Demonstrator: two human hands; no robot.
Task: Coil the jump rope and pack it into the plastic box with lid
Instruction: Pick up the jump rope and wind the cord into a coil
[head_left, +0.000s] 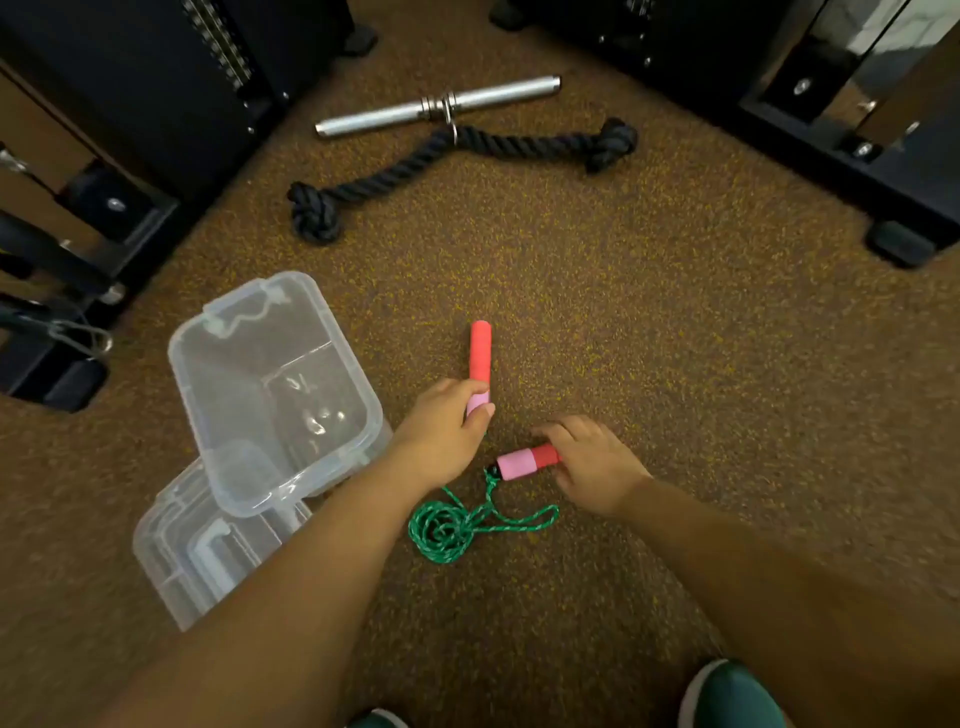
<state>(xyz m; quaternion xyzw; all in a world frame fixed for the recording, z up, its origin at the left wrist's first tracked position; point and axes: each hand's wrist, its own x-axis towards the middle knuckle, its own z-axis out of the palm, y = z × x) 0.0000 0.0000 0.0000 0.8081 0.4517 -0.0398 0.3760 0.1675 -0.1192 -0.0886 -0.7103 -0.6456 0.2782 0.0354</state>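
Observation:
The jump rope has two red and pink handles and a green cord (447, 525) lying in a loose coil on the brown floor between my arms. My left hand (447, 421) grips one handle (480, 351) by its pink end, red end pointing away from me. My right hand (592, 462) holds the other handle (524, 460), which lies sideways with its pink end toward the cord. The clear plastic box (275, 384) stands open to the left of my left hand. Its clear lid (192, 556) lies under the box's near end.
A steel bar handle (441, 106) and a thick black knotted rope (457, 156) lie on the floor farther ahead. Black gym machine frames stand at the left (104, 156) and right (831, 104). My green shoes (727, 696) show at the bottom edge.

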